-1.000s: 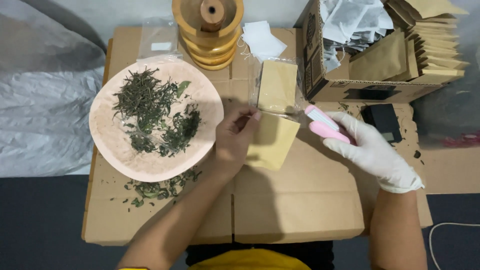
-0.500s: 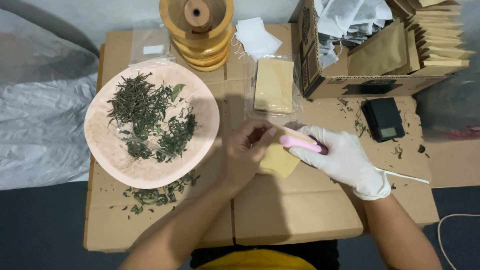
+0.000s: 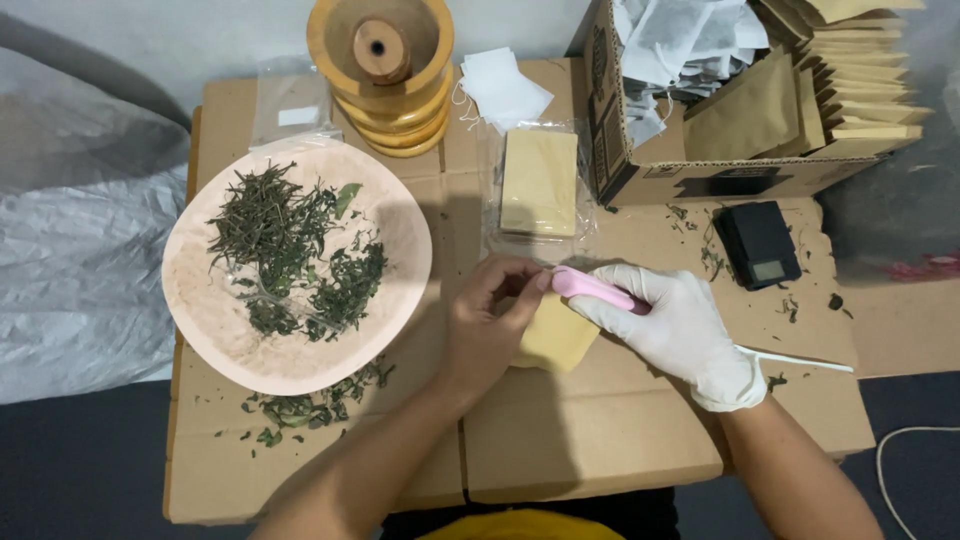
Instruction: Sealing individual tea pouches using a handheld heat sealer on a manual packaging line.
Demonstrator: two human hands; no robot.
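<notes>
Since the earlier frames, the bare left hand (image 3: pixel 490 325) and white-gloved right hand (image 3: pixel 675 330), gripping a pink plastic scoop (image 3: pixel 590 288), have converged mid-frame; both pinch the small tan paper pouch (image 3: pixel 555 340).

Pale pink bowl (image 3: pixel 210 320), dark green leaves (image 3: pixel 300 260), pink tool (image 3: pixel 590 288), white glove (image 3: pixel 680 335), tan pouch (image 3: pixel 555 338)

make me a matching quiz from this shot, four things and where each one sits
Things:
1. pink tool
2. dried leaves
3. small black scale
4. wooden spool

Places:
A. at the table's far edge, beyond the bowl
B. in the gloved right hand
C. in front of the cardboard box
D. in the bowl

Pairs: 1-B, 2-D, 3-C, 4-A
</notes>
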